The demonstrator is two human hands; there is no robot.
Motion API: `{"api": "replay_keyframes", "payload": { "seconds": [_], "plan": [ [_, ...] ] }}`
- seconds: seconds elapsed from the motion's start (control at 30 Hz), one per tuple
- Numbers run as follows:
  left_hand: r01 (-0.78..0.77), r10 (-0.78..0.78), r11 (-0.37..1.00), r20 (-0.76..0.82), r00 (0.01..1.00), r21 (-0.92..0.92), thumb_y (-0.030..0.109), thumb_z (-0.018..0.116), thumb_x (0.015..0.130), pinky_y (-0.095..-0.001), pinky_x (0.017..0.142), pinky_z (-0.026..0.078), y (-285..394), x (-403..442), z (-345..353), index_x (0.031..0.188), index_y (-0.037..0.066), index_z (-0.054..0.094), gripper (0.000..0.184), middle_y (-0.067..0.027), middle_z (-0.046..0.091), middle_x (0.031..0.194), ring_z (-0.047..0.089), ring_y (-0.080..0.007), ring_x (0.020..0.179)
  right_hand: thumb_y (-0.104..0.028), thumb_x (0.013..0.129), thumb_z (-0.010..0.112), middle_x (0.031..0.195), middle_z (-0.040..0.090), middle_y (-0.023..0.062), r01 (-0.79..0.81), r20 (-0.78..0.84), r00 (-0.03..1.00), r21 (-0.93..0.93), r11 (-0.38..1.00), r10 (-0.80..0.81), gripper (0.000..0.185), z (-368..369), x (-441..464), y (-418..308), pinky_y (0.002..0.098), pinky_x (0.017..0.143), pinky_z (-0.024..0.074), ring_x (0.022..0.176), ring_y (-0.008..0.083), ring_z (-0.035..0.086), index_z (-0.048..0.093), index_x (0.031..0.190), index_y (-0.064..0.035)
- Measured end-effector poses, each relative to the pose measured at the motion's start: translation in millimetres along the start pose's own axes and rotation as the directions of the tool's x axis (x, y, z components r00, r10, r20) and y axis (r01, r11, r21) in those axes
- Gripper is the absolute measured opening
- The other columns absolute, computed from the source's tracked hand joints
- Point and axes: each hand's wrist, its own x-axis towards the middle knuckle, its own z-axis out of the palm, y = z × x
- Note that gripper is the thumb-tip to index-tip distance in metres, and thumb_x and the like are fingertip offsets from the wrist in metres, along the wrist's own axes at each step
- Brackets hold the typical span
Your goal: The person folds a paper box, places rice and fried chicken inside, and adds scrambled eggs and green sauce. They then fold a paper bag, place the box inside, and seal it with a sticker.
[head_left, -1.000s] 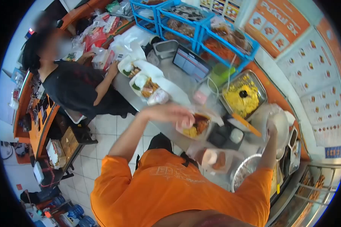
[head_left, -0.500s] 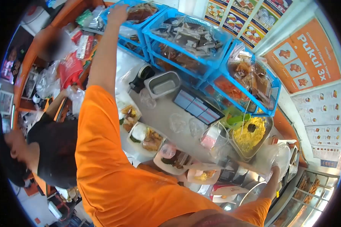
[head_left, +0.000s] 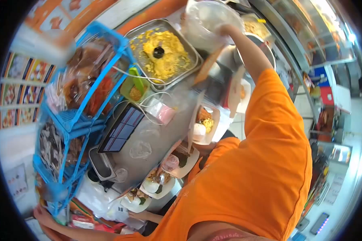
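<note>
My right hand (head_left: 229,30) is at a large, clear plastic bag (head_left: 207,22) beside the metal tray. Its fingers look closed on the plastic, though they are blurred. At the lower left, my left hand (head_left: 43,215) reaches beside the end of the blue basket rack (head_left: 70,172); its fingers are smeared and what they touch is unclear. Scrambled egg (head_left: 167,54) lies in the metal tray (head_left: 195,66) with a dark round object in its middle. Open food boxes (head_left: 161,190) with rice and toppings stand along the counter edge.
Another person's hand (head_left: 207,149) is under a box (head_left: 215,124) of rice and egg. A second hand (head_left: 138,215) is near the lower boxes. A tablet (head_left: 120,128), a metal pan (head_left: 101,162), a green tub (head_left: 130,90) and a white cable (head_left: 165,93) occupy the counter.
The view has swung to the right, so the counter appears turned. My right hand stays at the plastic bag. My left hand now shows at the lower left, near the baskets' end.
</note>
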Motion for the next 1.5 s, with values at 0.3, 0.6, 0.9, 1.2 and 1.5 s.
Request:
{"api": "replay_keyframes", "payload": {
  "seconds": [0.3, 0.6, 0.9, 1.2, 1.5],
  "plan": [
    [-0.173, 0.055, 0.853, -0.246, 0.968, -0.492, 0.004, 0.061, 0.09, -0.032, 0.087, 0.046, 259, -153, -171, 0.095, -0.004, 0.064, 0.009, -0.0122, 0.059, 0.113, 0.057, -0.022, 0.103, -0.009, 0.079, 0.065, 0.087, 0.069, 0.005, 0.157, 0.01, 0.978, 0.613, 0.775, -0.207, 0.027, -21, 8, -6, 0.0317, 0.064, 0.0506, 0.077, 0.016, 0.061, 0.072, 0.104, -0.0056],
    [0.022, 0.136, 0.461, 0.095, 0.986, -0.887, -0.003, 0.07, 0.077, -0.0285, 0.078, 0.046, 620, -382, -242, 0.084, 0.001, 0.066, 0.009, -0.0096, 0.06, 0.099, 0.058, -0.0185, 0.086, -0.009, 0.074, 0.07, 0.088, 0.068, 0.0072, 0.716, -0.233, 0.691, 0.349, 0.605, -0.684, 0.032, -92, -7, 78, 0.0309, 0.07, 0.0495, 0.077, 0.0175, 0.059, 0.07, 0.106, -0.0041],
    [0.179, 0.251, 0.373, 0.285, 0.925, -0.91, -0.002, 0.073, 0.076, -0.0288, 0.065, 0.044, 789, -471, -238, 0.084, 0.001, 0.068, 0.01, -0.0075, 0.061, 0.092, 0.059, -0.0182, 0.077, -0.008, 0.074, 0.066, 0.095, 0.07, 0.0137, 0.666, -0.259, 0.736, 0.115, 0.737, -0.625, 0.028, -97, -20, 94, 0.0374, 0.073, 0.0503, 0.075, 0.0318, 0.062, 0.071, 0.101, -0.0053],
    [0.291, 0.14, 0.332, 0.352, 0.925, -0.897, 0.0, 0.074, 0.076, -0.0263, 0.064, 0.043, 816, -530, -228, 0.084, 0.003, 0.068, 0.011, -0.0068, 0.061, 0.093, 0.057, -0.0165, 0.077, -0.019, 0.083, 0.056, 0.09, 0.069, 0.0171, 0.763, -0.115, 0.544, -0.344, 0.547, -0.831, 0.022, 8, 70, -22, 0.0424, 0.076, 0.0524, 0.08, 0.0314, 0.067, 0.07, 0.095, -0.0085],
    [0.403, -0.311, 0.245, 0.322, 0.894, -0.882, 0.003, 0.072, 0.079, -0.032, 0.072, 0.048, 792, -572, -235, 0.084, 0.006, 0.067, 0.008, -0.0069, 0.059, 0.095, 0.06, -0.0233, 0.085, -0.018, 0.08, 0.057, 0.082, 0.067, 0.0178, 0.841, 0.163, 0.354, -0.485, 0.237, -0.921, 0.019, -8, 143, 2, 0.0435, 0.07, 0.0495, 0.072, 0.0317, 0.064, 0.07, 0.086, -0.0045]
  ]
}}
